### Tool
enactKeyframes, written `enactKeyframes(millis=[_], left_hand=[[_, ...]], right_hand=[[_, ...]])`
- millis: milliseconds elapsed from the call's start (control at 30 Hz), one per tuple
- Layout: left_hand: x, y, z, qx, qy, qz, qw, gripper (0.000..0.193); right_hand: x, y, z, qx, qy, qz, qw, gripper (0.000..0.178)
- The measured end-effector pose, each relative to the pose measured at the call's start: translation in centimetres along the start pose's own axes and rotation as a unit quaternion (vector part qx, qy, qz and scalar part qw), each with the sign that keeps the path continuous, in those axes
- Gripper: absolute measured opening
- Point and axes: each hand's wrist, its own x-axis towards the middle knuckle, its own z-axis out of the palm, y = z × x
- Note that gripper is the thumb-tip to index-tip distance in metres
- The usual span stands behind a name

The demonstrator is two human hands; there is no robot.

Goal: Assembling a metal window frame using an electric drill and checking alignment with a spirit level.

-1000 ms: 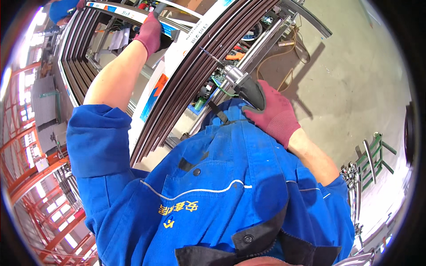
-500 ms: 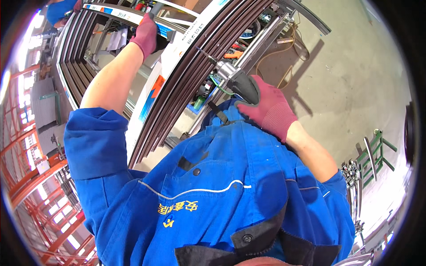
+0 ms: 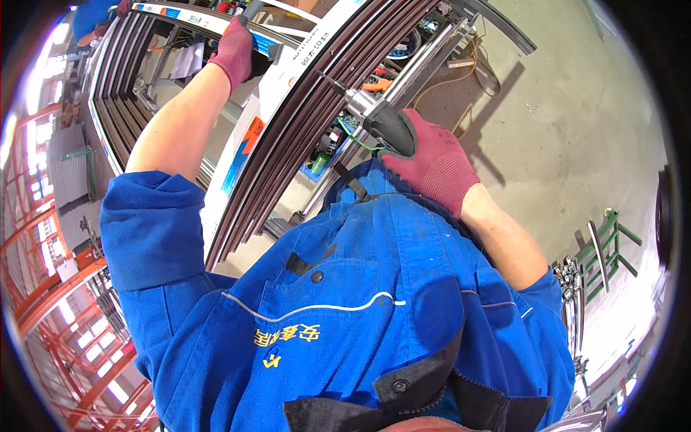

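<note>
1. The drill (image 3: 385,121), with a black body and a silver chuck, is held in the right hand (image 3: 432,155) just beside the bench's right-hand edge.
2. The maroon-gloved fingers of the right hand are clamped on the drill's body.
3. The drill's thin bit is pointed toward the upper left, across the brown profiles (image 3: 327,90); whether they are touched by its tip cannot be told.
4. The brown profiles are laid side by side, slanting along the bench (image 3: 425,66), whose metal rail is seen at its right-hand edge.
5. A white strip (image 3: 314,49) with orange and blue patches is seen along the left side of the brown profiles.
6. The left hand (image 3: 234,54), also in a maroon glove, is reached beyond that strip; its fingers are curled around a dark tool (image 3: 260,65), whose kind cannot be told.
7. Near the bench's right-hand edge, a green bottle (image 3: 322,162) is seen in a blue tray (image 3: 311,173), and an orange tool (image 3: 378,84) is partly covered by its surroundings.
8. A tan cable (image 3: 471,119) is looped on the floor (image 3: 561,137), to the right of the bench.
9. A green metal frame (image 3: 610,252) is stood on the floor farther right.
10. A blue sleeve (image 3: 92,18) of another person is seen beyond the bench's far left corner.
</note>
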Motion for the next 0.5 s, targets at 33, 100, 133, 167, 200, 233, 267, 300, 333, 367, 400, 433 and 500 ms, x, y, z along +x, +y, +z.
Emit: enactKeyframes(millis=[33, 100, 133, 167, 200, 233, 267, 300, 333, 367, 400, 433, 500], left_hand=[[0.0, 0.0, -0.1, -0.001, -0.002, 0.001, 1.000, 0.053], [0.0, 0.0, 0.0, -0.003, -0.006, 0.002, 1.000, 0.053], [-0.1, 0.0, 0.0, -0.004, -0.008, 0.004, 1.000, 0.054], [-0.1, 0.0, 0.0, -0.005, -0.010, 0.005, 1.000, 0.054], [-0.2, 0.0, 0.1, -0.006, -0.013, 0.006, 1.000, 0.054], [-0.2, -0.1, 0.1, -0.006, -0.015, 0.008, 1.000, 0.055], [-0.2, 0.0, 0.1, -0.007, -0.017, 0.009, 1.000, 0.055], [-0.3, 0.0, 0.1, -0.008, -0.019, 0.009, 1.000, 0.055], [-0.4, 0.0, 0.0, -0.010, -0.022, 0.011, 1.000, 0.056], [-0.4, 0.0, 0.0, -0.013, -0.024, 0.012, 1.000, 0.056], [-0.4, 0.0, -0.2, -0.016, -0.026, 0.012, 0.999, 0.057], [-0.3, -0.1, -0.5, -0.019, -0.029, 0.014, 0.999, 0.057], [-1.7, 0.2, 0.0, -0.070, -0.063, -0.021, 0.995, 0.063]], right_hand=[[-0.1, -0.1, 0.0, -0.003, 0.004, -0.001, 1.000, 0.073], [0.1, 0.4, 0.3, 0.004, 0.009, -0.010, 1.000, 0.072], [0.2, 0.6, 0.5, 0.011, 0.014, -0.019, 1.000, 0.072], [0.4, 0.7, 0.6, 0.011, 0.014, -0.020, 1.000, 0.072], [0.5, 0.8, 0.7, -0.008, 0.018, -0.014, 1.000, 0.071], [0.5, 0.8, 0.8, -0.026, 0.022, -0.008, 0.999, 0.071], [0.4, 0.7, 0.8, -0.026, 0.022, -0.008, 0.999, 0.071], [0.3, 0.6, 0.6, -0.017, 0.022, -0.013, 1.000, 0.070], [0.3, 0.6, 0.5, -0.008, 0.022, -0.018, 1.000, 0.070], [0.3, 0.7, 0.5, -0.010, 0.021, -0.018, 1.000, 0.070], [0.2, 1.1, 0.6, 0.006, 0.019, -0.028, 0.999, 0.068], [0.4, 1.3, 0.5, 0.022, 0.018, -0.037, 0.999, 0.067], [-0.3, 1.7, -0.4, 0.083, 0.007, -0.016, 0.996, 0.066]])
